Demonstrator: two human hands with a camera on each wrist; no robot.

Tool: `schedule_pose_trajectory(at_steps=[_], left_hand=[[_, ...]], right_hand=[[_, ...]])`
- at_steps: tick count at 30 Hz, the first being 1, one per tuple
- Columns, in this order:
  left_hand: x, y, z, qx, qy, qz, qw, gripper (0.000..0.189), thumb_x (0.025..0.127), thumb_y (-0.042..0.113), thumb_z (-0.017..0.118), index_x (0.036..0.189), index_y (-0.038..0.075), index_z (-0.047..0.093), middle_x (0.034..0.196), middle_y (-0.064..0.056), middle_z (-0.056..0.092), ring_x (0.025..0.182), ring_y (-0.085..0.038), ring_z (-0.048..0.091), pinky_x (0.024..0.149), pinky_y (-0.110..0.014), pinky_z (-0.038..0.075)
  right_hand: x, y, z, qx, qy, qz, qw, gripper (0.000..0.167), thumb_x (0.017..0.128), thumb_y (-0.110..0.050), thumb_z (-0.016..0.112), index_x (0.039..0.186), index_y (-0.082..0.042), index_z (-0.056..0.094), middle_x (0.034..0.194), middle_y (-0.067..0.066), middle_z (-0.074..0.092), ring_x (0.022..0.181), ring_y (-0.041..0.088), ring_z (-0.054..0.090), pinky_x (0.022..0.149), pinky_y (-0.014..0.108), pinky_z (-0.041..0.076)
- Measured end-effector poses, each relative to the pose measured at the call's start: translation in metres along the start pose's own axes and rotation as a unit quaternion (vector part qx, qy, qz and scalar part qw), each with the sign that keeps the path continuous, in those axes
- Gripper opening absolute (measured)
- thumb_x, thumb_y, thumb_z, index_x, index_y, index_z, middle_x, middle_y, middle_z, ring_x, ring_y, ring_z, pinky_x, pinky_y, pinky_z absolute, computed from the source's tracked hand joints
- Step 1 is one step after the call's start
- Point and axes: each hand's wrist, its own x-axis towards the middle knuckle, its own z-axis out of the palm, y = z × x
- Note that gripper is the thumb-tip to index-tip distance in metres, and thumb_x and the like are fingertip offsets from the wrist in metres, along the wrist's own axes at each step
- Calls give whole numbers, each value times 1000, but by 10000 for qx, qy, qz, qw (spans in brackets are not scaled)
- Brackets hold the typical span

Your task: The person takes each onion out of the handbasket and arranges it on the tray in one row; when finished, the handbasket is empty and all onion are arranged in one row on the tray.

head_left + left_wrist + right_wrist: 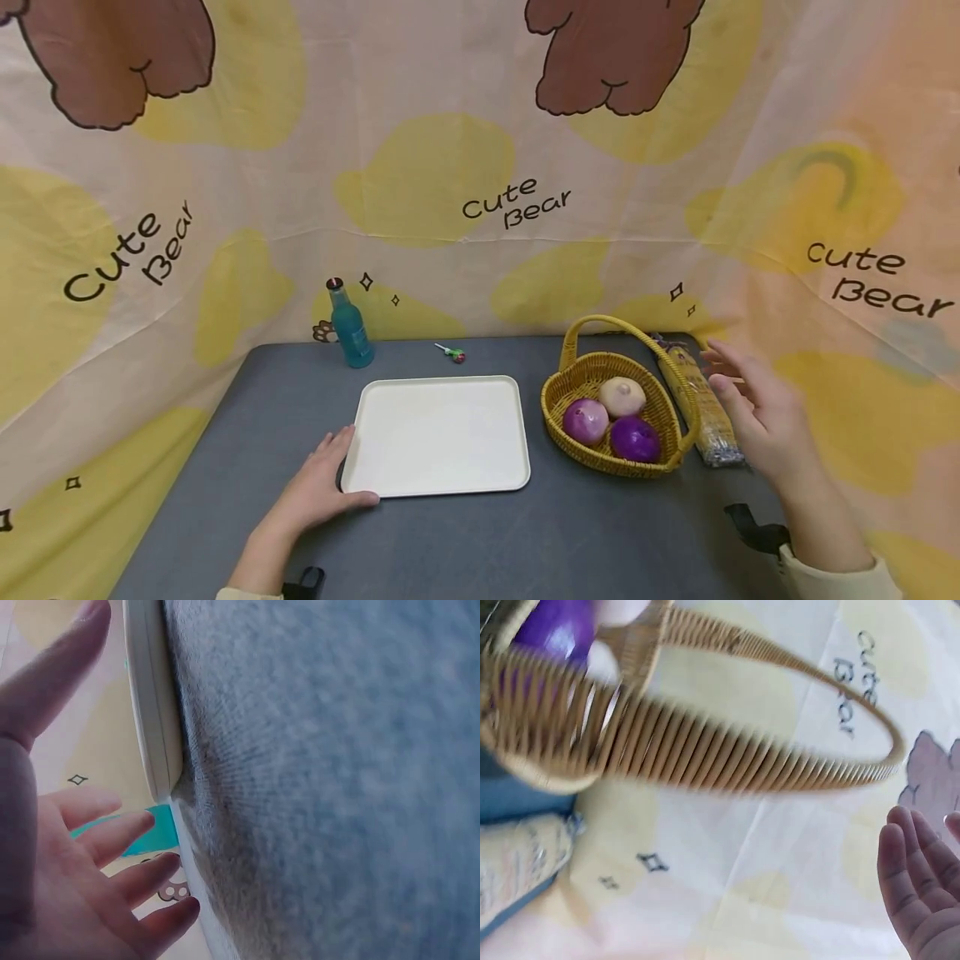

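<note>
My left hand is at the left edge of a white rectangular tray, fingers along its side and thumb by the near corner. In the left wrist view the fingers are spread beside the tray's rim; firm contact cannot be made out. To the right stands a yellow wicker basket holding a whitish onion, a light purple onion and a dark purple onion. Relaxed and holding nothing, my right hand hovers right of the basket, near a clear-wrapped yellowish package.
A blue-green bottle stands at the table's back left. Behind the tray lies a small lollipop with a green wrapper. The basket's tall handle arches upward. A printed cloth hangs behind the grey table.
</note>
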Motion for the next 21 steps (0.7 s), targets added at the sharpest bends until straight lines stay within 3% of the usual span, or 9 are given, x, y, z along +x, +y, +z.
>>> schedule_pose_trajectory(at_steps=[6, 9, 13, 21], left_hand=[[4, -1, 3, -74, -119, 7, 9999, 128, 70, 64, 83, 157, -7, 23, 161, -30, 27, 150, -52, 17, 117, -71, 19], [4, -1, 4, -24, -168, 3, 9999, 127, 70, 62, 84, 155, -10, 24, 160, -33, 27, 149, -53, 19, 117, -71, 19], [5, 0, 4, -42, -259, -32, 9997, 128, 70, 62, 84, 154, -12, 24, 159, -34, 27, 149, -53, 19, 117, -72, 17], [5, -1, 5, -77, -304, -64, 9995, 129, 69, 62, 84, 154, -13, 23, 159, -34, 26, 150, -52, 17, 116, -74, 13]], right_hand=[[-7, -20, 18, 583, -119, -109, 9982, 47, 94, 10, 59, 140, -1, 59, 124, -4, 68, 108, 1, 65, 92, 7, 48], [-14, -26, 31, 806, -240, -13, 9965, 47, 93, 12, 59, 138, -2, 60, 123, -4, 68, 107, 4, 66, 92, 9, 50], [-23, -29, 49, 718, -414, 166, 9964, 49, 91, 10, 65, 137, -5, 61, 121, -1, 70, 105, 3, 66, 87, 8, 51], [-34, -19, 80, 692, -612, 507, 9944, 48, 86, 3, 76, 131, -9, 66, 121, 10, 72, 100, 8, 70, 79, 10, 55]])
